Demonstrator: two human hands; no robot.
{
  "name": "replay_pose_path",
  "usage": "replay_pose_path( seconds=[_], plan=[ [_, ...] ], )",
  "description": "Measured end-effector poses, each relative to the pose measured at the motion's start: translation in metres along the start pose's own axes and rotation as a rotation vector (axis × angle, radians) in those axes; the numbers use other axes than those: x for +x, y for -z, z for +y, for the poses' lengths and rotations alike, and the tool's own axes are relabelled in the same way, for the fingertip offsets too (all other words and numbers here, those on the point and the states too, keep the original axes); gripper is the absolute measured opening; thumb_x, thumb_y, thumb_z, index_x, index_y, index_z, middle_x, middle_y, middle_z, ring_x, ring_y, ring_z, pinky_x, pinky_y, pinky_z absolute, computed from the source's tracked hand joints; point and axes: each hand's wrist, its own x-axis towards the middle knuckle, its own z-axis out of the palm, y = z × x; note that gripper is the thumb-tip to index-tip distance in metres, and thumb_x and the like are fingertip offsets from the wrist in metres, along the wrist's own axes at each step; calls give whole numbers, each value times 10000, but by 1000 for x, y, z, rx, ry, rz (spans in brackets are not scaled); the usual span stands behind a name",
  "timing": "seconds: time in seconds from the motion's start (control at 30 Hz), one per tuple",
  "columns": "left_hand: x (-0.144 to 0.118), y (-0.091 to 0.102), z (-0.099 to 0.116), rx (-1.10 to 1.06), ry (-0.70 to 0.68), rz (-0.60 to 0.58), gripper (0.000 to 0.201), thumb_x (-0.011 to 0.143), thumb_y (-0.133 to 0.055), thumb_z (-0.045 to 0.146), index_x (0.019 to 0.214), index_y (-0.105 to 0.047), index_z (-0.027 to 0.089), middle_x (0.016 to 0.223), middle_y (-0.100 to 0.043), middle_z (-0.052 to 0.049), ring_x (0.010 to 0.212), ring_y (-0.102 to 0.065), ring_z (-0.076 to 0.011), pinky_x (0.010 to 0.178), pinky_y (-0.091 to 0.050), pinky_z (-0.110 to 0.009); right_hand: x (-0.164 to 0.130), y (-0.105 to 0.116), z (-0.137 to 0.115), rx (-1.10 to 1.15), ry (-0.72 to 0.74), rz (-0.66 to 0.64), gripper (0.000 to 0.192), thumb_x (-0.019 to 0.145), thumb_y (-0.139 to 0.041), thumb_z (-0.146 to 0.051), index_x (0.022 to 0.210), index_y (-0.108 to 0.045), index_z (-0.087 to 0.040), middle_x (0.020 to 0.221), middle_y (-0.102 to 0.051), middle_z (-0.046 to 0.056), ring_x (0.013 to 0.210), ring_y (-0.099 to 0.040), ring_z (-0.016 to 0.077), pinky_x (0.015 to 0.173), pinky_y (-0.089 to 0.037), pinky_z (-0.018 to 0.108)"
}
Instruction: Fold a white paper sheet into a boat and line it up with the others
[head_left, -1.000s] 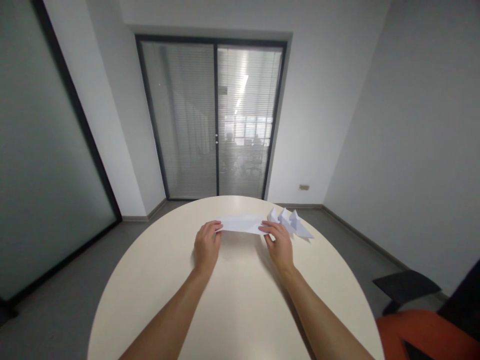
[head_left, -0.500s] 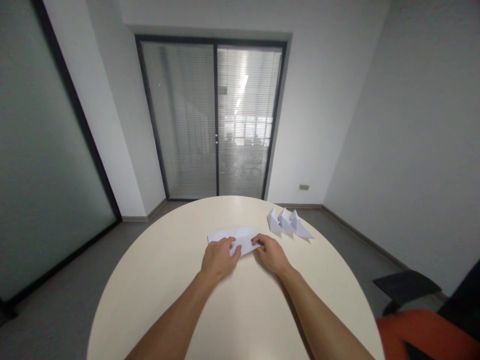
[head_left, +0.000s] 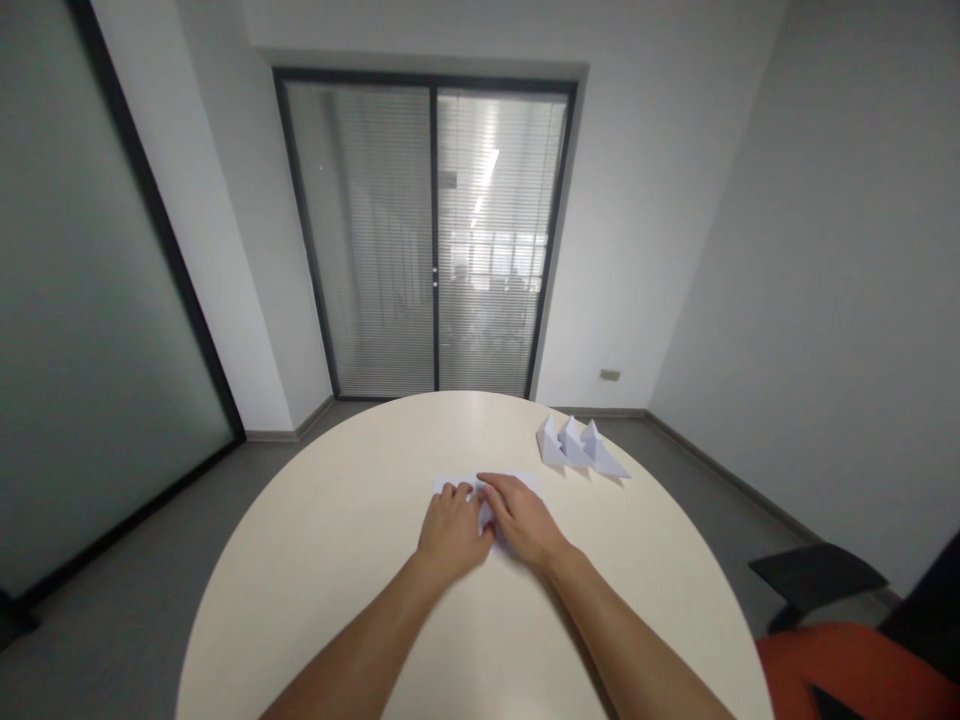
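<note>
Here's the left hand (head_left: pixel 452 530), fingers bent, right hand (head_left: pixel 526 522) close beside it, white paper (head_left: pixel 486 513) beneath both on the table (head_left: pixel 337 560); can't tell whether either grips! Folded paper pieces (head_left: pixel 576 448) stand far right.

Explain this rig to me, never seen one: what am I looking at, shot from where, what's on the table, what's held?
No machine here: a person works with two bare hands. One head-worn camera looks forward and down, so the forearms enter from the bottom edge.

The left hand and right hand meet over a white sheet of paper on a round, cream table. Both touch it, but they cover much of it, so I can't tell whether either one grips it. Three folded paper pieces stand in a row beyond the right hand. An orange chair shows at lower right.
</note>
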Motion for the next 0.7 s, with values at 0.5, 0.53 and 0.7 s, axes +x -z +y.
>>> replay_pose_path(
  seconds=[0.5, 0.53, 0.7],
  plan=[
    [3, -22, -12, -44, 60, -143, 570, 990, -331, 458, 1472, -428, 169, 1570, -342, -138, 1471, -271, -311, 1180, -253, -521, -1, -16, 42, -357, -268, -135, 601, 992, -356, -467, 1501, -396, -150, 1584, -319, 138, 1478, -235, 335, 1180, -190, 518],
    [3, -21, -12, -46, 67, -147, 580, 987, -333, 461, 1474, -424, 161, 1571, -338, -141, 1471, -268, -315, 1180, -250, -522, -1, -15, 43, -368, -287, -119, 596, 989, -363, -465, 1496, -404, -152, 1578, -330, 143, 1475, -245, 338, 1176, -194, 520],
    [4, -12, -13, -35, 108, -184, 599, 948, -378, 415, 1479, -413, 140, 1577, -323, -144, 1473, -260, -322, 1186, -227, -523, -3, -10, 35, -366, -224, -113, 595, 994, -353, -485, 1469, -438, -137, 1555, -365, 179, 1468, -259, 343, 1183, -77, 584]
  ],
)
